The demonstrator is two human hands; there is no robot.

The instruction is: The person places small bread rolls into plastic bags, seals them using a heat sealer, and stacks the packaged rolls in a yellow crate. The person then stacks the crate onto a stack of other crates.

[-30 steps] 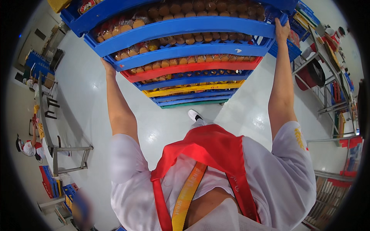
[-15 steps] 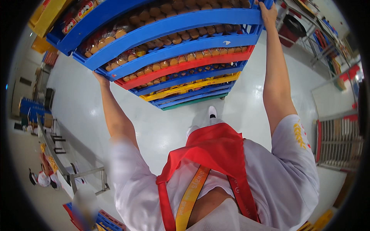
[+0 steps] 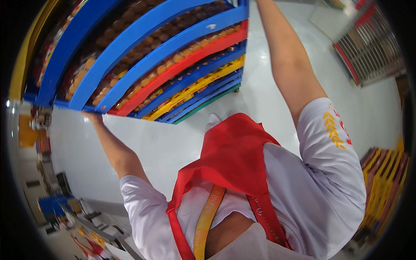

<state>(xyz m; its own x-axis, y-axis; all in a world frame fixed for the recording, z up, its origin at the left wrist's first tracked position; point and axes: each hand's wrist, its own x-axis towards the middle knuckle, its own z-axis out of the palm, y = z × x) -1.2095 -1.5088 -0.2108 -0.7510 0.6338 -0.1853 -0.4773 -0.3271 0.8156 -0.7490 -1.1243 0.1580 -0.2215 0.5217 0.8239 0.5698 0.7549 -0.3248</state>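
A tall stack of plastic crates stands before me, with blue crates [image 3: 182, 40], a red crate [image 3: 182, 66], a yellow crate [image 3: 195, 88] and a green base [image 3: 208, 104]. Through their open sides show rows of round brown buns [image 3: 151, 41] in clear wrapping. My left hand [image 3: 92, 116] grips the stack's near left corner at a blue crate, its fingers mostly hidden by the edge. Along the stack's right side my right forearm [image 3: 286, 52] reaches up and out of the picture, so the hand itself is cut off.
A metal rack of trays [image 3: 368, 47] is at the upper right, and yellow and red stacked crates [image 3: 383, 186] at the lower right. At the lower left are a long table and people in red and white [image 3: 93, 247]. Grey floor [image 3: 173, 151] surrounds the stack.
The stack has shifted left and turned in view, while the room has swung round. My left hand stays at the stack's corner; my right hand has passed out at the top.
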